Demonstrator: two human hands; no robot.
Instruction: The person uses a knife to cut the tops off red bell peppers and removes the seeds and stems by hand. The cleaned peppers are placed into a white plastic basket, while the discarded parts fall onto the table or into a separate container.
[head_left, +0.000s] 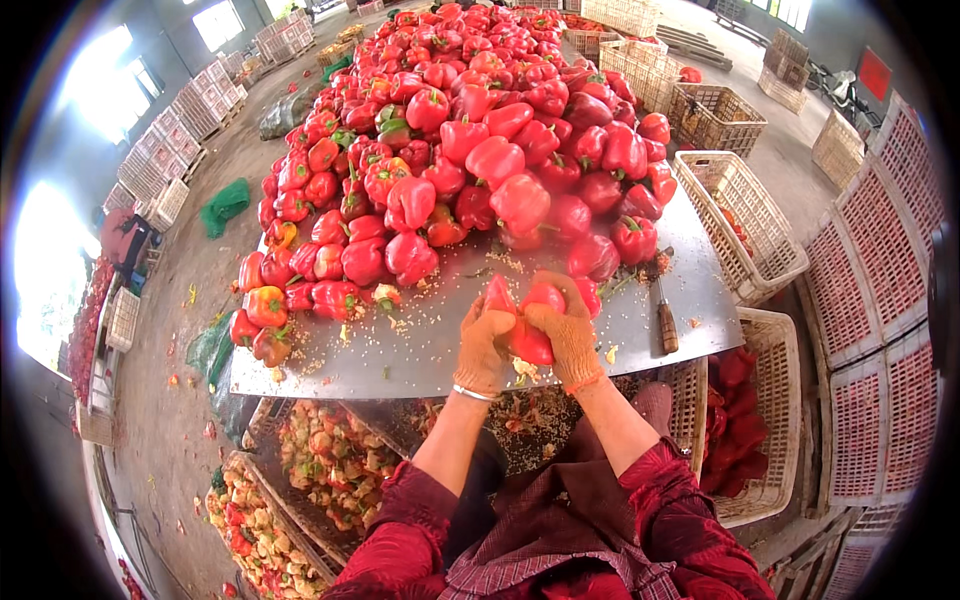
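Both hands wear orange knit gloves and meet at the near edge of a metal tabletop (450, 367). My left hand (481, 345) grips the left side of a red bell pepper (532, 345). On its right side, my right hand (568, 326) is closed around the same pepper, which looks split open between the thumbs. Part of it is hidden by the gloves. Just beyond rises a large heap of red bell peppers (495, 161), a few of them partly green or orange. A knife with a wooden handle (667, 330) lies to the right, its blade pointing away.
Seeds and a cut pepper core (387, 295) lie on the tabletop. Below left, containers hold pepper cores (330, 457). Below right, a plastic crate (780, 420) holds red peppers; another crate (739, 217) stands beyond it. Stacked crates (870, 300) line the right. A person (127, 236) bends at far left.
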